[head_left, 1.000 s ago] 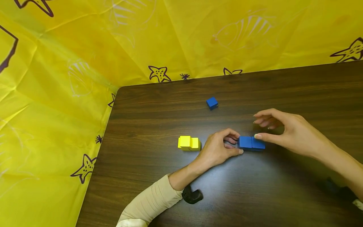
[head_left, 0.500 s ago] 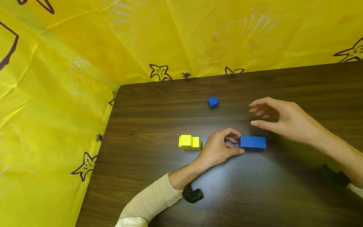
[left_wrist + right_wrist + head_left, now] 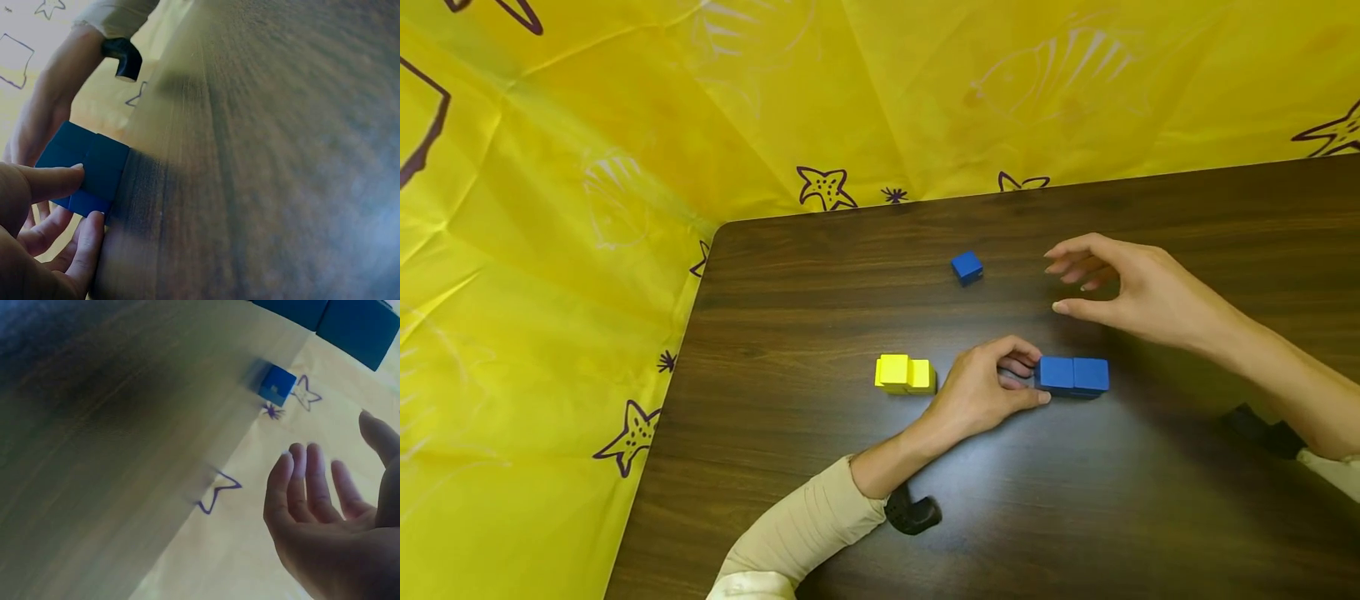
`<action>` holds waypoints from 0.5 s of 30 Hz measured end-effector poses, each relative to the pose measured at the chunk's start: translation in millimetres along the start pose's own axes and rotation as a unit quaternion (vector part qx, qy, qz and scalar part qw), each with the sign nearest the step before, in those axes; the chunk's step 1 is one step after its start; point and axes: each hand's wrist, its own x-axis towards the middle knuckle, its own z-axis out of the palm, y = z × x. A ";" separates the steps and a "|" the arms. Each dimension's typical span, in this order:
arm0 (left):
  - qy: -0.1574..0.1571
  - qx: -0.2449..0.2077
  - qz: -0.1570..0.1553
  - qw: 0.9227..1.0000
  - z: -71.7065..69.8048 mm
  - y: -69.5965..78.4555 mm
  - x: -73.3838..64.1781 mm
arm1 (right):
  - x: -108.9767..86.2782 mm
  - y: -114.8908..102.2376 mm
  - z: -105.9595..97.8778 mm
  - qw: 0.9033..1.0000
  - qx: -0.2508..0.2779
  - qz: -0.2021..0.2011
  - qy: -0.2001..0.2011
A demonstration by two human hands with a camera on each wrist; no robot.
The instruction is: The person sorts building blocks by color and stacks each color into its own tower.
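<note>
Several blue cubes (image 3: 1073,376) stand together in a short two-high wall on the table, their seams showing in the left wrist view. My left hand (image 3: 988,385) holds the wall's left end, thumb on the near face (image 3: 97,165) and fingers round the other side. Up and to the right of the wall, my right hand (image 3: 1150,287) is in the air, fingers loosely bent and nothing in them. A single blue cube (image 3: 967,267) lies farther back, left of the right fingertips; the right wrist view also has this loose cube (image 3: 277,385).
Yellow cubes (image 3: 904,374) are grouped just left of my left hand, one on top of others. The dark wooden table (image 3: 790,317) ends at a yellow cloth (image 3: 910,92) with sea-creature drawings at the back and left. A black wrist mount (image 3: 913,510) hangs under the left forearm.
My right hand has left the blue wall's right end and moved back and slightly left, toward the loose cube. The left hand keeps its hold, and the cubes stay put.
</note>
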 end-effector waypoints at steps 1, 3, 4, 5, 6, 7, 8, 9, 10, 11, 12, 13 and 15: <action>0.001 0.001 0.000 1.000 0.0 0.2 0.2 | 1.7 0.5 0.3 1.000 0.004 -0.001 -0.001; 0.003 0.002 -0.003 1.000 -0.1 0.5 0.2 | 5.4 1.6 1.0 1.000 0.008 -0.003 -0.002; 0.003 0.003 -0.004 1.000 -0.1 0.6 0.2 | 7.2 2.0 1.3 1.000 0.009 -0.003 -0.003; 0.003 0.003 -0.006 1.000 -0.2 0.7 0.1 | 9.0 2.4 1.6 1.000 0.008 -0.003 -0.004; 0.003 0.003 -0.007 1.000 -0.2 0.8 0.1 | 10.9 2.9 1.9 1.000 0.010 -0.003 -0.004; 0.003 0.003 -0.007 1.000 -0.1 0.8 0.2 | 12.6 3.3 2.0 1.000 0.011 -0.002 -0.005; 0.002 0.001 -0.007 1.000 0.0 0.8 0.2 | 14.0 3.7 2.1 1.000 0.011 -0.001 -0.006; 0.001 0.000 -0.007 1.000 0.1 0.8 0.2 | 15.3 4.0 2.2 1.000 0.012 0.001 -0.008; 0.001 -0.001 -0.007 1.000 0.2 0.7 0.3 | 16.5 4.3 2.4 1.000 0.015 0.004 -0.010; 0.000 -0.002 -0.007 1.000 0.3 0.6 0.4 | 18.1 4.5 2.7 1.000 0.017 0.007 -0.013; 0.000 -0.003 -0.007 1.000 0.4 0.5 0.5 | 19.6 5.0 3.2 1.000 0.018 0.008 -0.014; -0.001 -0.004 -0.008 1.000 0.4 0.5 0.6 | 21.2 5.6 3.8 1.000 0.018 0.009 -0.015; -0.001 -0.005 -0.009 1.000 0.3 0.3 0.7 | 24.9 7.4 5.5 1.000 0.017 0.007 -0.016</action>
